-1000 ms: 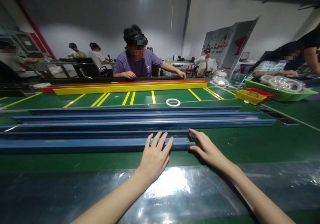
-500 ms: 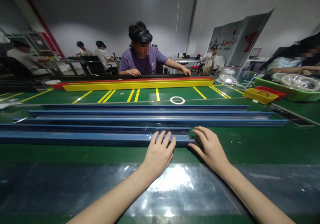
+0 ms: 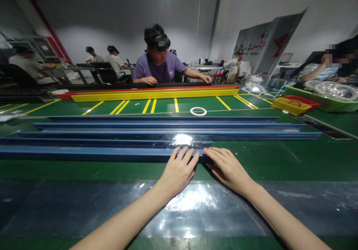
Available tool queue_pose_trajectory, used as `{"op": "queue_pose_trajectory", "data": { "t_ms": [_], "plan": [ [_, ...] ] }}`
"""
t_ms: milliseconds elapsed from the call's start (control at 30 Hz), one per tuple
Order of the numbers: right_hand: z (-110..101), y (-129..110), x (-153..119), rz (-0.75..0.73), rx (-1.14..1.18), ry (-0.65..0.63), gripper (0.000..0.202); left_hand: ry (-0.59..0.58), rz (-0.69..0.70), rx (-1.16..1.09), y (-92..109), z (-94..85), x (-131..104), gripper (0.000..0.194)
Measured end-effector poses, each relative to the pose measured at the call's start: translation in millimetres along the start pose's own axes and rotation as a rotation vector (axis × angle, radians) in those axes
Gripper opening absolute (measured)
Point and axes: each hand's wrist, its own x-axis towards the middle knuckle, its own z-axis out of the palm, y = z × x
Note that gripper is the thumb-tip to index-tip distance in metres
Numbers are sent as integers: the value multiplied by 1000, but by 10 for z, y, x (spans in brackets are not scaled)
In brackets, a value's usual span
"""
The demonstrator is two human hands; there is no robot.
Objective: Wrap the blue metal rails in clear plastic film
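Note:
A long blue channel strip (image 3: 92, 152) lies across the table in front of me, its right end between my hands. My left hand (image 3: 179, 168) grips its near wall close to that end, fingers curved over the top edge. My right hand (image 3: 228, 166) is closed over the end itself, fingers together on top and thumb low on the near side. Shiny clear film (image 3: 183, 140) shows around this end; whether my fingers hold it too is hidden. Behind lie several more blue channel strips (image 3: 167, 125), parallel to this one.
A wide clear plastic sheet (image 3: 84, 205) covers the near table. Beyond the strips are a white tape ring (image 3: 198, 111), yellow and red strips (image 3: 156, 94), a yellow tray (image 3: 291, 106) and a green bin (image 3: 335, 104). A co-worker in purple (image 3: 159, 67) sits opposite.
My right hand has moved left and closed over the channel strip's end. My left hand stays almost in place. A bright glare now shows on the film behind my fingers.

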Motion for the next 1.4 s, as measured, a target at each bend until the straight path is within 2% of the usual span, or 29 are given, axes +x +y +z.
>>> {"op": "queue_pose_trajectory", "data": {
  "t_ms": [67, 167, 267, 333, 433, 500, 600, 700, 767, 833, 967, 1033, 1100, 1167, 1267, 1400],
  "plan": [
    [-6, 5, -8, 34, -16, 37, 42, 7, -61, 20, 6, -8, 0, 40],
    [-13, 9, -16, 116, -37, 91, 29, 33, -166, 54, 16, -18, -5, 36],
    [-11, 4, -13, 156, -11, 73, 23, 71, -217, 70, 15, -13, -10, 32],
    [-7, 0, -9, 138, 18, 44, 27, 77, -155, 56, 9, -3, -9, 34],
    [-2, -2, -6, 74, 41, 4, 37, 43, 9, 12, 3, 6, -3, 40],
    [1, 2, -11, 50, 52, -22, 42, 21, 42, 1, 6, 1, 3, 42],
    [7, 11, -19, 61, 47, -23, 44, 29, -69, 32, 23, -27, 9, 39],
    [10, 15, -21, 127, 6, 44, 35, 44, -209, 73, 39, -64, 7, 38],
    [5, 12, -18, 169, -5, 82, 28, 58, -253, 84, 39, -78, 2, 38],
    [-4, 5, -15, 168, 5, 87, 26, 79, -230, 76, 30, -75, -5, 37],
    [-23, -11, -9, 73, 33, 41, 35, 77, -30, 19, 12, -34, -11, 40],
    [-27, -17, -8, 27, 34, 6, 40, 58, 28, 6, 14, -19, -10, 41],
    [-26, -22, -8, -1, 26, -10, 42, 63, -10, 18, 22, -22, -8, 37],
    [-24, -25, -9, 0, 4, 6, 42, 81, -117, 44, 31, -42, -6, 31],
    [-27, -20, -12, 61, -46, 63, 34, 82, -249, 73, 34, -82, -5, 26],
    [-40, -7, -12, 164, -86, 110, 19, 107, -208, 63, 22, -90, -15, 32]
  ]
}}
